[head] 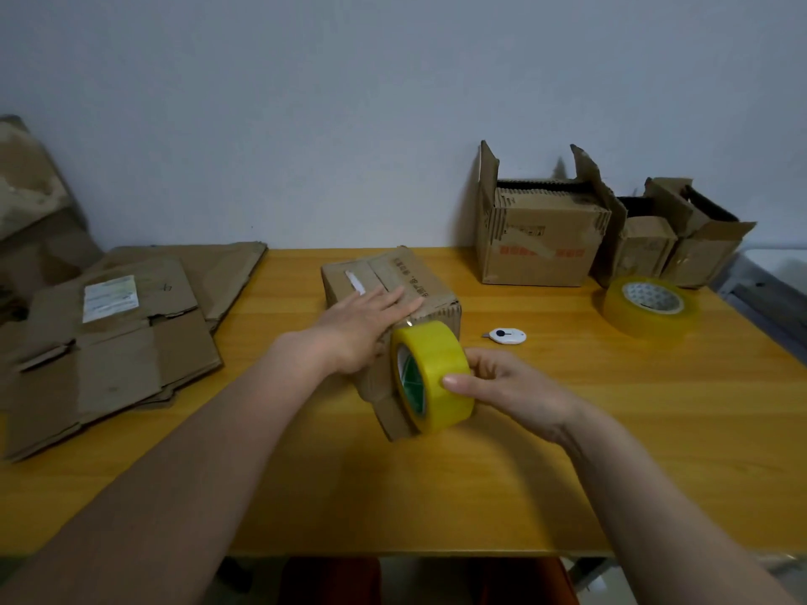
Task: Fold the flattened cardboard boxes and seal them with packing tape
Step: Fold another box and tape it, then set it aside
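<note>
The folded box (393,294) lay mid-table, its long axis running from near-right to far-left. The left hand (362,329) pressed flat on its top, fingers straight. The right hand (502,386) gripped the yellow tape roll (432,377) against the box's near end. Far right stood 3 open boxes (541,238); contents unclear. The wooden table (567,451) met a pale wall (349,102).

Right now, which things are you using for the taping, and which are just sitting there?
In use:
- small box, pressed flat by the left hand
- yellow tape roll, gripped by the right hand

Just sitting there:
- second tape roll
- white cutter
- flattened boxes
- open boxes by the wall
</note>
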`<control>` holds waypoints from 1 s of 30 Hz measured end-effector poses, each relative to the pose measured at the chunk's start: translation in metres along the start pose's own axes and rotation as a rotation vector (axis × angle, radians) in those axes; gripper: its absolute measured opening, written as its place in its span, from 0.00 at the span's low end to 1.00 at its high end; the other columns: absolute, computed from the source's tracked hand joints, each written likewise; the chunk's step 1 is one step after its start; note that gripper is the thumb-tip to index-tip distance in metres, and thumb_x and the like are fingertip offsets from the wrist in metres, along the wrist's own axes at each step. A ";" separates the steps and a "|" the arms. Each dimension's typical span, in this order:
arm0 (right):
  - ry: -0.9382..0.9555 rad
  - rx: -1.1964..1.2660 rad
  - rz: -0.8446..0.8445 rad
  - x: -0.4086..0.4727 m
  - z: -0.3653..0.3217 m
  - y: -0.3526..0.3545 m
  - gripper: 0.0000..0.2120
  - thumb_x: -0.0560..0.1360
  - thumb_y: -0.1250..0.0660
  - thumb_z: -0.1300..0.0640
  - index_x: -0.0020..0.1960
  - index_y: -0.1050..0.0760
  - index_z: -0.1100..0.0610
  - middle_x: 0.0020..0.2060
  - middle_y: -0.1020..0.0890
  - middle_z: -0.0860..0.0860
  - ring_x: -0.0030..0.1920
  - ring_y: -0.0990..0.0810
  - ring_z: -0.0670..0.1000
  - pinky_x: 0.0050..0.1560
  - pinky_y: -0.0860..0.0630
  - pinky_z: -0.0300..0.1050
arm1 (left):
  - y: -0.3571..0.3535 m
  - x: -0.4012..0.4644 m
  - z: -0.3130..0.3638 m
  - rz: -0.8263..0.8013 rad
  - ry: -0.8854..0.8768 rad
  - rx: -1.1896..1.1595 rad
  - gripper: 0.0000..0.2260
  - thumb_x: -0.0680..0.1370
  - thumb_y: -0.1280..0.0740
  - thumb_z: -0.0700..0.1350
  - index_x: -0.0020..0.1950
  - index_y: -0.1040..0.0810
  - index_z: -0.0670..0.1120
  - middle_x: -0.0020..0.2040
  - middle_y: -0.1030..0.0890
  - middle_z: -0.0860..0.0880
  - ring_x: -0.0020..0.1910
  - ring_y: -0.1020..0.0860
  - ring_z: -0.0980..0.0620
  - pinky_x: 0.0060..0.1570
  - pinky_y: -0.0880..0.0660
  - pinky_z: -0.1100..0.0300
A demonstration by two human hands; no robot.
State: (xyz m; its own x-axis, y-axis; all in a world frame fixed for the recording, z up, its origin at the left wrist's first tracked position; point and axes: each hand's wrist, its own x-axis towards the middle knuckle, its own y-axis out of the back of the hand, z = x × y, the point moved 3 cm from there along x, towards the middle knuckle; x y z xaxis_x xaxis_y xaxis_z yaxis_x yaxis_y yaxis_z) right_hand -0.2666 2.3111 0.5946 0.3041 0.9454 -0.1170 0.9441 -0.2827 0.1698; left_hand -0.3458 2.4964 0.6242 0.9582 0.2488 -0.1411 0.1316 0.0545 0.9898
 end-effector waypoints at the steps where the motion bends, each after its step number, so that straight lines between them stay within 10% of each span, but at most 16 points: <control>1: 0.010 0.013 0.013 0.003 -0.001 -0.005 0.21 0.75 0.31 0.52 0.61 0.27 0.66 0.55 0.20 0.64 0.53 0.20 0.59 0.58 0.24 0.54 | 0.000 0.000 -0.005 0.002 0.000 0.004 0.36 0.81 0.39 0.42 0.77 0.60 0.62 0.80 0.57 0.54 0.78 0.57 0.52 0.76 0.58 0.54; 4: -0.005 -0.002 -0.001 0.011 -0.001 -0.009 0.34 0.69 0.27 0.44 0.56 0.30 0.73 0.52 0.28 0.77 0.50 0.26 0.74 0.58 0.28 0.68 | 0.003 0.004 -0.013 -0.013 -0.030 0.029 0.36 0.81 0.38 0.41 0.77 0.59 0.61 0.79 0.58 0.54 0.78 0.58 0.53 0.76 0.58 0.54; 8: -0.065 -0.116 -0.045 0.012 0.001 -0.015 0.32 0.67 0.27 0.39 0.47 0.27 0.70 0.37 0.27 0.63 0.36 0.26 0.55 0.37 0.25 0.39 | 0.004 0.010 -0.015 -0.040 -0.040 0.049 0.36 0.82 0.38 0.42 0.78 0.59 0.60 0.80 0.58 0.53 0.78 0.58 0.52 0.75 0.60 0.55; 14: -0.128 -0.098 -0.022 0.011 0.008 -0.019 0.20 0.67 0.28 0.44 0.41 0.29 0.61 0.26 0.31 0.49 0.27 0.30 0.44 0.32 0.27 0.36 | 0.008 0.012 -0.017 -0.081 0.002 -0.181 0.34 0.73 0.43 0.54 0.78 0.52 0.61 0.80 0.54 0.55 0.78 0.57 0.53 0.74 0.62 0.54; 20: -0.211 -0.065 -0.138 0.008 -0.002 -0.001 0.20 0.73 0.33 0.46 0.45 0.22 0.66 0.39 0.17 0.60 0.38 0.18 0.51 0.41 0.20 0.40 | -0.006 0.008 -0.011 0.200 0.062 -0.146 0.38 0.69 0.35 0.71 0.76 0.45 0.65 0.78 0.47 0.59 0.78 0.50 0.52 0.76 0.55 0.52; 26: -0.258 -0.511 0.561 0.055 0.026 0.067 0.12 0.81 0.40 0.56 0.59 0.23 0.61 0.55 0.20 0.58 0.54 0.22 0.56 0.54 0.26 0.50 | -0.005 0.007 -0.011 0.212 0.050 -0.198 0.40 0.67 0.33 0.71 0.76 0.45 0.65 0.78 0.46 0.60 0.77 0.51 0.52 0.75 0.55 0.50; 30: -0.412 -0.838 0.547 0.085 0.057 0.090 0.22 0.82 0.44 0.55 0.75 0.39 0.52 0.73 0.37 0.57 0.71 0.40 0.61 0.70 0.40 0.54 | -0.008 0.009 -0.014 0.214 0.044 -0.204 0.41 0.66 0.34 0.72 0.76 0.45 0.65 0.78 0.46 0.60 0.77 0.50 0.53 0.75 0.54 0.49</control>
State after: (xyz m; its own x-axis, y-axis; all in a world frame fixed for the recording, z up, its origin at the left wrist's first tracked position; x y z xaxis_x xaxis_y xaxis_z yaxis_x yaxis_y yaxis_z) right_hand -0.1488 2.3566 0.5439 0.8250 0.5532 -0.1154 0.3271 -0.3009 0.8958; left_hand -0.3416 2.5116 0.6150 0.9462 0.3170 0.0652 -0.1301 0.1881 0.9735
